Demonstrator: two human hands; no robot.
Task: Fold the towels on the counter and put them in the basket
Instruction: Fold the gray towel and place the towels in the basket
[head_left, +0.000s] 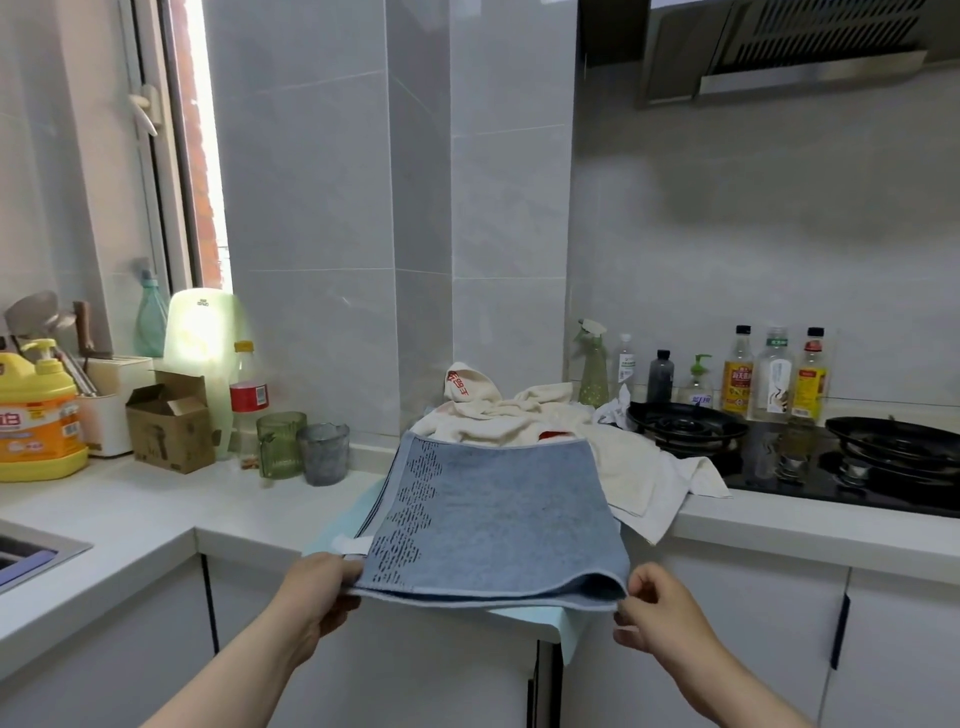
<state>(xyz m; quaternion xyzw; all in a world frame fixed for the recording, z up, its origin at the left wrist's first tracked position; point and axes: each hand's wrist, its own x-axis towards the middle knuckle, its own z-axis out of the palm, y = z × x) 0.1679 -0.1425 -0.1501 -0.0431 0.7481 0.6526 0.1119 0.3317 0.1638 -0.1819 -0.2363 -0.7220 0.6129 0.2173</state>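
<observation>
Cream towels (519, 415) heaped behind | blue towel (498, 514) laid lengthwise toward wall (311, 208) | near corners pinched by left grip (317, 597), right grip (654, 613)

Pale corner surface (171, 506). Left: yellow jug (39, 415), cardboard box (169, 431), green glass (280, 444), grey glass (322, 452). Centre: blue towel (498, 519), cream towel heap (524, 418) behind. Right: black hob (779, 475).

Grey tiled walls (311, 208), a bright window (200, 156), white cabinets (727, 649).

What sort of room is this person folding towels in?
Most likely a home kitchen: a gas hob under an extractor hood, a sink at the left, sauce bottles along the wall.
</observation>
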